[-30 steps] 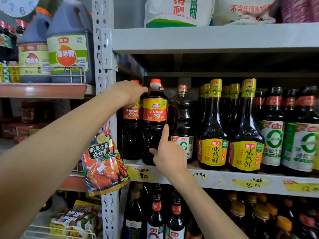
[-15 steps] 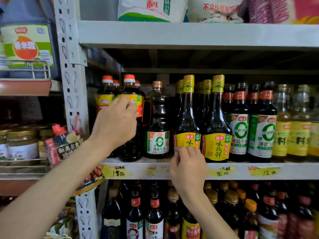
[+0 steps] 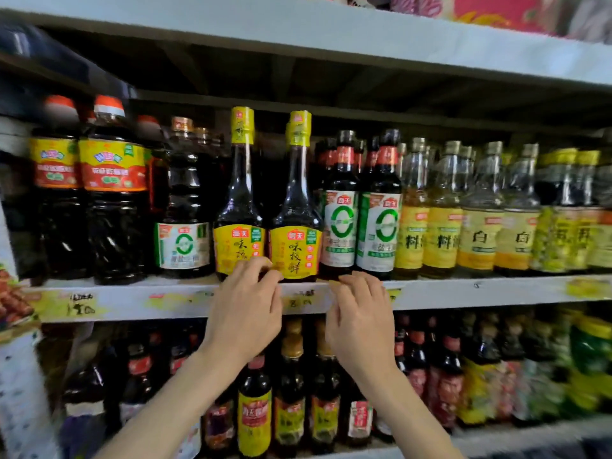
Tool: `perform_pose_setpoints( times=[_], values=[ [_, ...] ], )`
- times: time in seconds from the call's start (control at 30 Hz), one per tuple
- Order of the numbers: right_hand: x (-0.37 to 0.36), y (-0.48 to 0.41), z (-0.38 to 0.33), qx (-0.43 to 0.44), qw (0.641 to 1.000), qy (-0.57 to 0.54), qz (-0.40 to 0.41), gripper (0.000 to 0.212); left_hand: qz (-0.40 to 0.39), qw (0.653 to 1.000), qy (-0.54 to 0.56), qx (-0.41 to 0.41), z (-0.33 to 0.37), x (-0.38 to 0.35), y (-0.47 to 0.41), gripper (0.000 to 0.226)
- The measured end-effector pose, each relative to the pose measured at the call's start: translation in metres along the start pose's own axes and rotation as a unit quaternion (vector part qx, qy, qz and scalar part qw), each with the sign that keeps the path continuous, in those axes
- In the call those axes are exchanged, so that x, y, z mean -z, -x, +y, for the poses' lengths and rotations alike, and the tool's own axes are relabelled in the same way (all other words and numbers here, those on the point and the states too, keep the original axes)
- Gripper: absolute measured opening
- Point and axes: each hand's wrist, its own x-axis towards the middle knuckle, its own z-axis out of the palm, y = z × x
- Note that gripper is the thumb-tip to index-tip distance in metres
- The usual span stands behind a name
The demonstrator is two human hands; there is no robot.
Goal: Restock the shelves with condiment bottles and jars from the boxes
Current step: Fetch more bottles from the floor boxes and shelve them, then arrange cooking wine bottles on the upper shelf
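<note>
Centre of frame, both hands are up at the front lip of the mid shelf [image 3: 463, 294]. L hand [image 3: 246, 309]: fingers bent, fingertips [image 3: 261, 264] touching the bottom of the labels on the two tall yellow-label btls [image 3: 295, 246], right at the gap between them. Can't tell if it's pinching or just touching. Both btls stand upright at the shelf front, side by side. R hand [image 3: 361, 313]: fingers loosely curled, holding nothing, tips at the shelf lip just below the green-ring btls [image 3: 377, 226]. Left of frame are red-cap dark btls [image 3: 112, 193]; to the right, pale clear-neck btls [image 3: 477, 233]. Lower-shelf btls [image 3: 255, 415] are blurred.
</note>
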Motion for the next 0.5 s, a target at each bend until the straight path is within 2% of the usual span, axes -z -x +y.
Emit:
perform_pose_setpoints(
  times=[0.13,0.3,0.5],
  values=[
    [0.020,0.004,0.060,0.012,1.000,-0.015,-0.002,0.023,0.019,1.000,-0.020,0.015,0.054,-0.027,-0.004,0.018],
    [0.035,0.008,0.129,0.045,0.998,-0.041,-0.010,0.032,0.020,0.998,-0.037,0.045,0.114,-0.058,-0.006,0.028],
    [0.042,0.009,0.158,0.064,0.995,-0.068,-0.038,0.034,-0.017,0.992,-0.099,0.072,0.144,-0.084,0.004,0.043]
  ],
)
